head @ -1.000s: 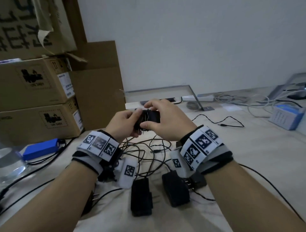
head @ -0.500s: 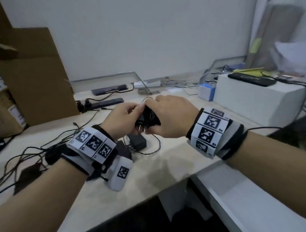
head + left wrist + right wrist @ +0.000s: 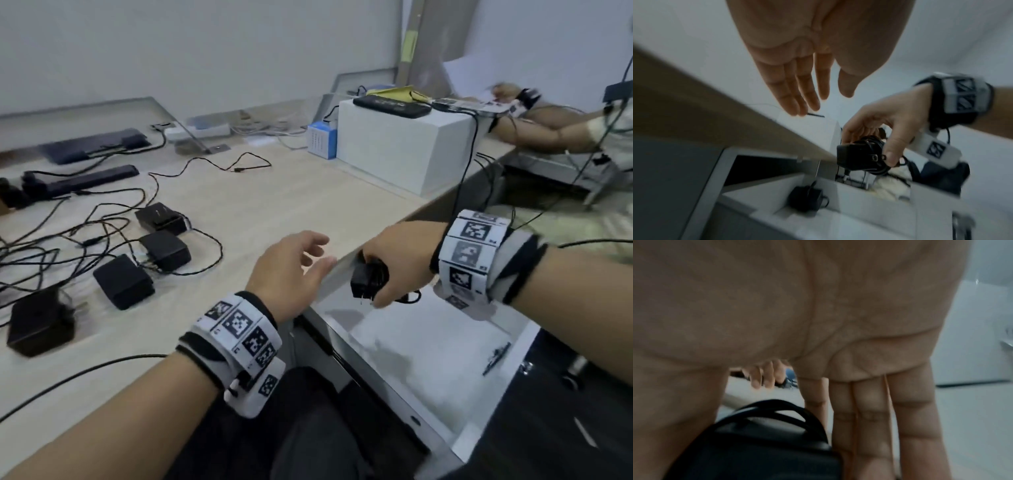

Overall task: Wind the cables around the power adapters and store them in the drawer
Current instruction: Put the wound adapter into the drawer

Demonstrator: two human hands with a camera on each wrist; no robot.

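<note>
Right hand (image 3: 394,263) grips the wound power adapter (image 3: 368,279) above the open drawer (image 3: 428,346), left hand (image 3: 291,270) relaxed, empty, at the surface (image 3: 274,205) edge. Lower it flat beside the stored adapter (image 3: 805,200); keep coils pinched until seated.

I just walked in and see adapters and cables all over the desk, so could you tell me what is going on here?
A person is tidying power adapters. Their right hand grips a wound adapter, cable wrapped around it, above the open drawer. The left hand hovers open at the desk edge, holding nothing. The left wrist view shows another adapter already in the drawer. Four unwound adapters lie on the desk among loose cables.
</note>
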